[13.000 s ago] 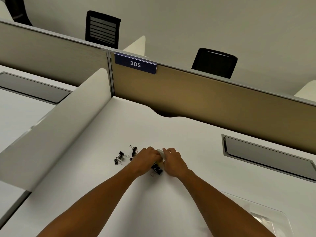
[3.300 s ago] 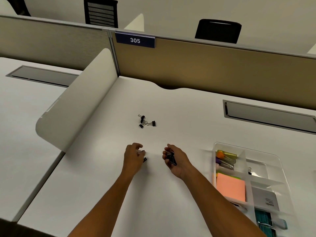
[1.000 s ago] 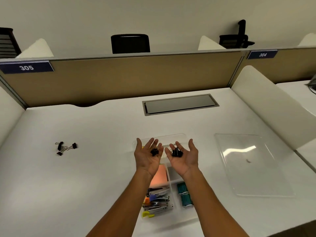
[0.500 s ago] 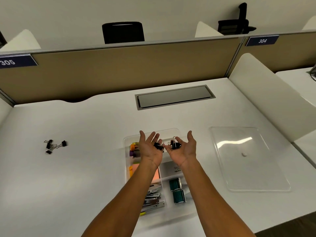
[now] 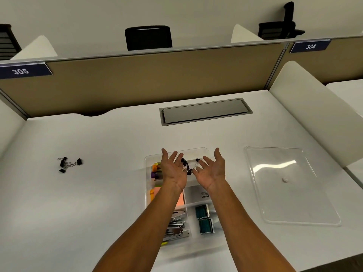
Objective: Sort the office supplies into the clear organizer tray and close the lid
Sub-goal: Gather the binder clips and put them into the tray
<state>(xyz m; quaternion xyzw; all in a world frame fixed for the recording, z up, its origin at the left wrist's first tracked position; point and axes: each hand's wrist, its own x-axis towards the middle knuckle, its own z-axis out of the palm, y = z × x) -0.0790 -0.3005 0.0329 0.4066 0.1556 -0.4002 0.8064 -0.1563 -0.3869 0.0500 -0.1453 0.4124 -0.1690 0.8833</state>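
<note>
The clear organizer tray (image 5: 147, 163) lies on the white desk in front of me. It holds highlighters, an orange sticky pad, a white box, green staple boxes (image 5: 204, 218) and metal staplers. My left hand (image 5: 173, 169) and my right hand (image 5: 211, 170) hover palm-up over the tray's far end, fingers spread. Several black binder clips (image 5: 187, 165) are between the two palms, slipping off them above the far compartment. Three more black binder clips (image 5: 68, 164) lie on the desk at the left. The clear lid (image 5: 290, 185) lies flat to the right of the tray.
A grey cable hatch (image 5: 205, 111) is set into the desk behind the tray. Tan partitions with signs 305 and 304 close the back, and white side dividers (image 5: 314, 114) bound the desk left and right. The desk's front edge runs at the lower right.
My hands have parted and tipped inward over the tray's far end. The binder clips that rested on my palms are now sliding off between them.
</note>
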